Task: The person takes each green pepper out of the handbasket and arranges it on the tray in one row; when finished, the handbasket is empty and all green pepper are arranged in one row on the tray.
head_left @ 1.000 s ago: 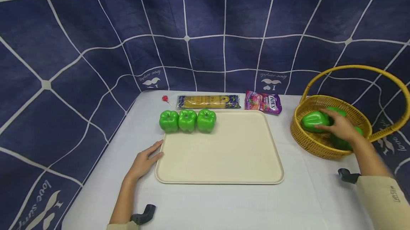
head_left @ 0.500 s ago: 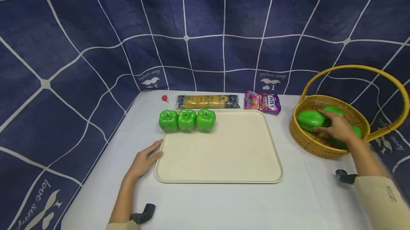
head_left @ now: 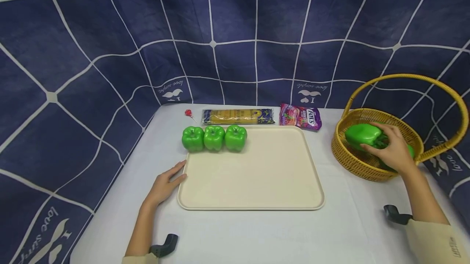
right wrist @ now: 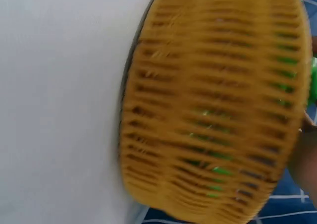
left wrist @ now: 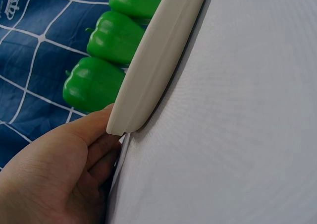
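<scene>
My right hand [head_left: 394, 147] reaches into the yellow wicker basket [head_left: 350, 164] and grips a green bell pepper [head_left: 361, 134], thumb at its near side and fingers at its far side. In the right wrist view, a bit of this bell pepper [right wrist: 313, 85] shows past the basket rim, between thumb and fingers. More green lies under the hand, mostly hidden. My left hand [head_left: 164, 186] touches the left edge of the cream tray [head_left: 253, 178] with extended fingers. Three green bell peppers [head_left: 214, 138] form a row along the tray's back left; the left wrist view shows these bell peppers [left wrist: 94, 84] beyond the tray wall.
A yellow pasta packet [head_left: 238, 116] and a purple candy bag [head_left: 300, 117] lie behind the tray. Left of them is a red lollipop [head_left: 189, 113]. The tall basket handle [head_left: 415, 76] arches over the basket's far side. A blue checked cloth [head_left: 235, 64] hangs behind the table.
Inside the basket, the right hand's fingers have closed around the front bell pepper, and it has shifted slightly right and up. The left hand and the three bell peppers in the row stay put.
</scene>
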{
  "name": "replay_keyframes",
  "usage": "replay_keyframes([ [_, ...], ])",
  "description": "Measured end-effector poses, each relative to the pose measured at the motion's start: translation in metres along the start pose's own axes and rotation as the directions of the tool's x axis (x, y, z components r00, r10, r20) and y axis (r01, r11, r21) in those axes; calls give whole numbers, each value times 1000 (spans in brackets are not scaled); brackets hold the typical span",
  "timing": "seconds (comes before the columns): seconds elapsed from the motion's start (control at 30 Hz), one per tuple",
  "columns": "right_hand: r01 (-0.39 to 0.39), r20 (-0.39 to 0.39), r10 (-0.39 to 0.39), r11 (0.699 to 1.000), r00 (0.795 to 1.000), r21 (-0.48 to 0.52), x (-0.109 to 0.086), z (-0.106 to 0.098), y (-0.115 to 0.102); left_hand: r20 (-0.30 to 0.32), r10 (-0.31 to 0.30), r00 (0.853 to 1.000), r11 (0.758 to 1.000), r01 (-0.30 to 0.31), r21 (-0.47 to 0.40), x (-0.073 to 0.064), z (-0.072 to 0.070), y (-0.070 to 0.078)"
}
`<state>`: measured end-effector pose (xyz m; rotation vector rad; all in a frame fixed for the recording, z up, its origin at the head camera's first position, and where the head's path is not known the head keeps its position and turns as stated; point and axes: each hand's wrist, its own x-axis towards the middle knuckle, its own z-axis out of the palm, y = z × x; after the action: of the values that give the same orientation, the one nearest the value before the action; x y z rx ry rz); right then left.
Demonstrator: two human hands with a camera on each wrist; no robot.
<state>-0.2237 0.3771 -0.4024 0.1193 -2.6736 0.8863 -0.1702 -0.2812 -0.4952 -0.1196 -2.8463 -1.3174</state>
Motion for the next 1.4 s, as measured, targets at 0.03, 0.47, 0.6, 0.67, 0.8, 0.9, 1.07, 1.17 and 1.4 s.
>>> replay_keyframes([
  [0.03, 3, -13, -3, 1000, 1000, 13, -2, 0, -5, 0, -2, 1000, 1000, 2, 2, 0, 0, 0],
  [0.47, 140, -85, -128, 977, 988, 162, -5, 27, -87, -6, -21, 1000, 1000, 21, 12, 0, -1, -2],
  [0.6, 208, -41, -204, 959, 978, 195, 3, 48, -110, -4, -12, 1000, 1000, 12, 11, 1, -1, -2],
  [0.67, 243, -16, -246, 946, 969, 215, 8, 61, -120, -4, -9, 1000, 1000, 9, 12, 1, -1, -2],
  [0.8, 300, 29, -313, 931, 949, 207, 18, 89, -138, -2, -11, 1000, 1000, 11, 12, 1, -1, -1],
  [0.9, 334, 70, -353, 921, 933, 201, 27, 108, -151, -1, -14, 1000, 1000, 15, 14, 1, -1, 0],
  [1.07, 329, 168, -369, 917, 914, 227, 41, 136, -164, 0, -17, 1000, 1000, 17, 13, 1, 0, 0],
  [1.17, 320, 231, -366, 923, 902, 211, 47, 150, -165, 2, -25, 1000, 1000, 24, 16, 1, 1, -1],
  [1.4, 311, 304, -362, 928, 882, 203, 48, 167, -156, 1, -33, 999, 999, 33, 20, 1, 2, -2],
])
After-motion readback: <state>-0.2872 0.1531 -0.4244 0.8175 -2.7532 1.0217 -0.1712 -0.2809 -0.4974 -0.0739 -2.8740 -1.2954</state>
